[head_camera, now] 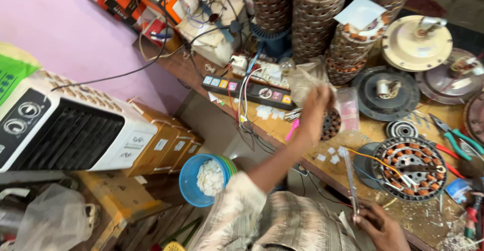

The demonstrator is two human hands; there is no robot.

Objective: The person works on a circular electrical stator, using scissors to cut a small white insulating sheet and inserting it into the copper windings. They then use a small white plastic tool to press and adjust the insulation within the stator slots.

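2 hands closed: left hand point(316, 99) grips plastic bag point(308, 79) (crumpled), right hand point(379, 224) pinches strip point(350, 179).

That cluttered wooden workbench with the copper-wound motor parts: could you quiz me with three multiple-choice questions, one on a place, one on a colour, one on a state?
1. Where is the round blue plastic bowl of white chips?
A. below the bench edge, left of the arm
B. on the stator stack
C. in the left hand

2. What colour are the plier handles at the bench's right?
A. yellow
B. green and red
C. black

3. What is the left hand doing?
A. resting flat
B. raised, grasping a clear plastic bag
C. holding pliers

Answers:
1 A: the blue bowl sits below the workbench.
2 B: the pliers show green and red grips.
3 B: the left hand grips the clear bag; the right hand holds a thin strip.
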